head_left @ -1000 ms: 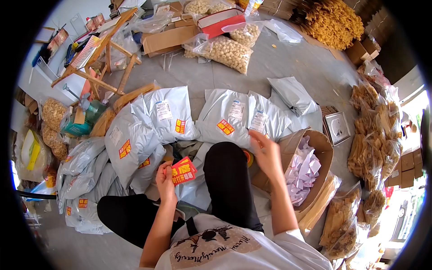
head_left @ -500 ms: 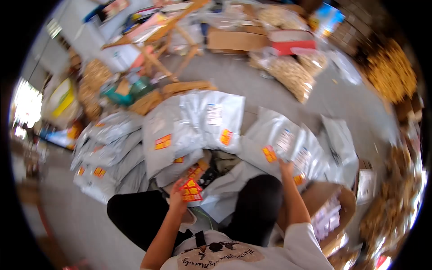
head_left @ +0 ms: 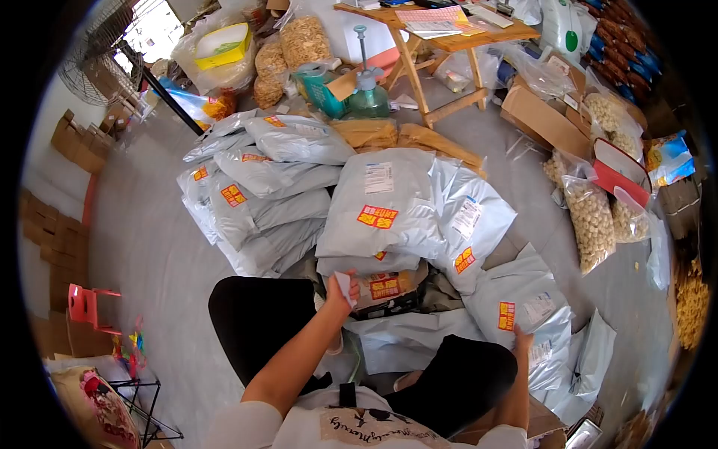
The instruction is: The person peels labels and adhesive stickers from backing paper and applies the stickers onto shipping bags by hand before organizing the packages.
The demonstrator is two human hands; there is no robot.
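My left hand is closed on a small stack of stickers, its white side showing. It is held above a dark bag with red-yellow stickers on it, between my knees. My right hand grips the near edge of a grey mailing bag on my right, beside its red-yellow sticker; some of its fingers are hidden. In front lies a larger grey mailing bag with a white shipping label and a red-yellow sticker. Another labelled bag leans beside it.
A stack of grey mailing bags is at left. Beyond are a spray bottle, a wooden folding table and a cardboard box. Clear bags of pale pieces stand right; a red chair is far left.
The view has swung left, so the bags appear farther right. The stickers in my left hand showed red and yellow before and now show white. My right hand stays at the same bag.
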